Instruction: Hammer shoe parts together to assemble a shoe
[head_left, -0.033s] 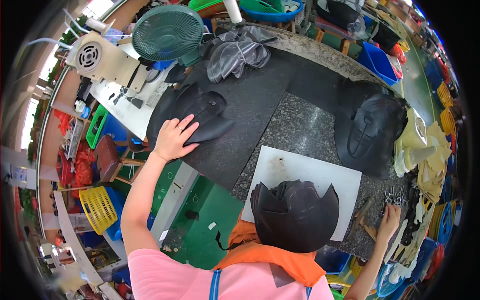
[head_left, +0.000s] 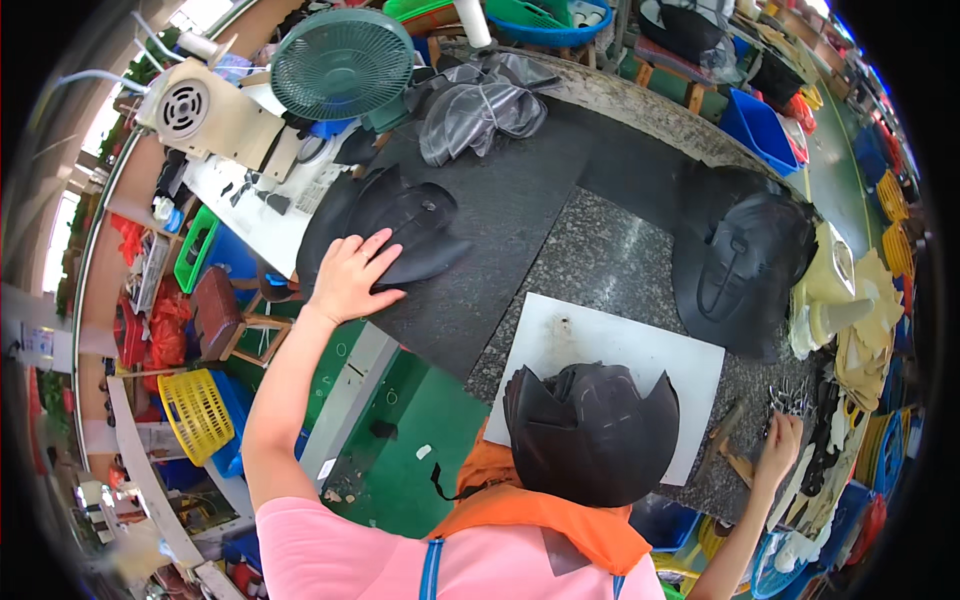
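My left hand (head_left: 355,278) lies with spread fingers on a stack of black moulded pieces (head_left: 415,215) with pointed edges, at the left of the bench. Far to the right, my right hand (head_left: 779,452) is closed at the near edge of a small pile of shiny metal parts (head_left: 790,397). Its fingertips are together, and anything between them is too small to make out. In front of my body, a domed black moulded piece (head_left: 592,440) with pointed edges overlaps the white board (head_left: 545,335). More black moulded pieces (head_left: 742,250) are stacked at the right.
A beige sewing machine (head_left: 205,115) and a green fan (head_left: 342,65) stand at the far left. Clear plastic wrapping (head_left: 482,115) lies at the back of the bench. A wooden-handled tool (head_left: 725,430) sits beside the board, and a cream container (head_left: 828,285) stands at the right edge.
The whole picture has shifted slightly. Both hands stay in the same places relative to the stack and the metal parts.
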